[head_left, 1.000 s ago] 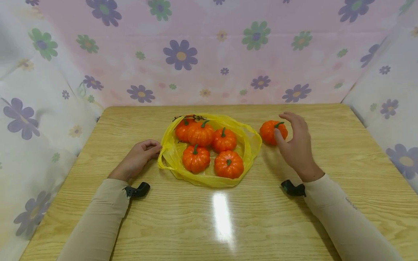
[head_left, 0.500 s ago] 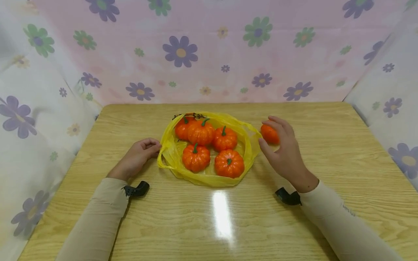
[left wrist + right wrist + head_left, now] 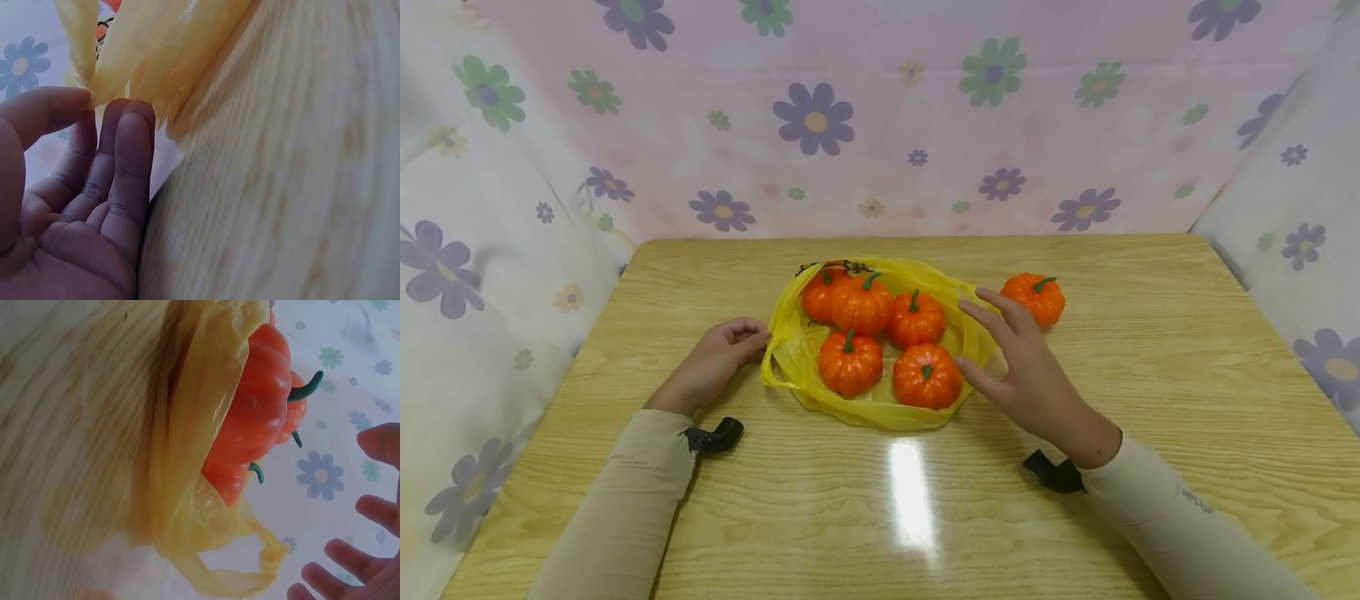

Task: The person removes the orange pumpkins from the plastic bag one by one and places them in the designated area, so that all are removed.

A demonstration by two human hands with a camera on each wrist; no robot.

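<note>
A yellow plastic bag (image 3: 880, 417) lies spread on the table with its mouth facing up. Inside it sit several orange toy pumpkins (image 3: 927, 379) with green stems. At the bag's left side, my left hand (image 3: 711, 367) pinches the plastic; the left wrist view shows thumb and forefinger meeting on the yellow film (image 3: 169, 56). My right hand (image 3: 1030, 379), fingers spread and holding nothing, hovers over the bag's right rim. In the right wrist view its fingers (image 3: 353, 559) are apart from the pumpkins. One more pumpkin (image 3: 1037, 298) stands outside the bag, beyond the right hand.
The wood-grain table (image 3: 820, 517) reaches to a pink flowered cloth (image 3: 880, 183) at the back, with flowered cloth at both sides too. A black wrist device (image 3: 718, 435) is strapped to each sleeve.
My right hand has moved left, away from beside the outside pumpkin and over the bag's right rim. The pumpkin has stayed in place. My left hand keeps its pinch on the bag.
</note>
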